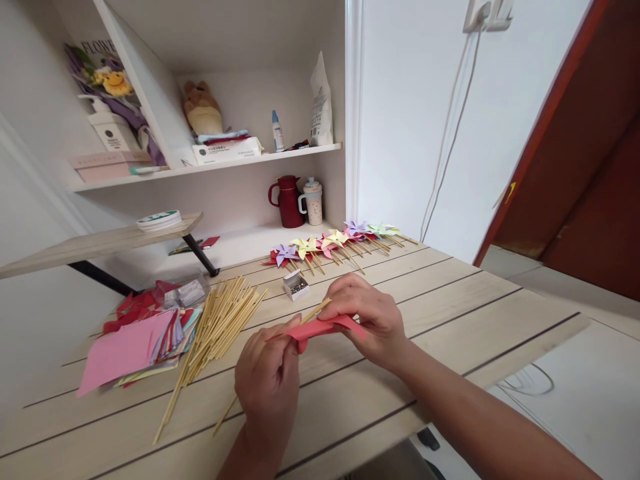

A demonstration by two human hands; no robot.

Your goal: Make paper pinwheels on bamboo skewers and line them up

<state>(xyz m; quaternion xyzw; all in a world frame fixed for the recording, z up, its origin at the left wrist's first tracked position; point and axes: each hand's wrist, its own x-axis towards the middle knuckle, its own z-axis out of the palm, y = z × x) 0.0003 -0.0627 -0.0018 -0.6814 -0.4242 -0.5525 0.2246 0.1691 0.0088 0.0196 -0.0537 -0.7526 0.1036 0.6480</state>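
Observation:
Both my hands meet over the wooden desk (450, 300). My left hand (267, 383) is closed, pinching the left end of a folded red paper piece (325, 328). My right hand (367, 313) is closed over the right part of the same paper and also holds a thin wooden stick (316, 311) against it. The stick's tip pokes out up and right of the paper. A pile of bare wooden sticks (215, 330) lies just left of my hands. A small open box of pins (296, 285) sits just beyond them.
Stacked coloured paper squares (135, 347) lie at the left. A row of finished paper pinwheels on sticks (335, 243) lines the desk's back edge. A red jug (289, 200) and a mug (313, 201) stand behind. Shelves above hold bottles and boxes. The desk edge drops off at the right.

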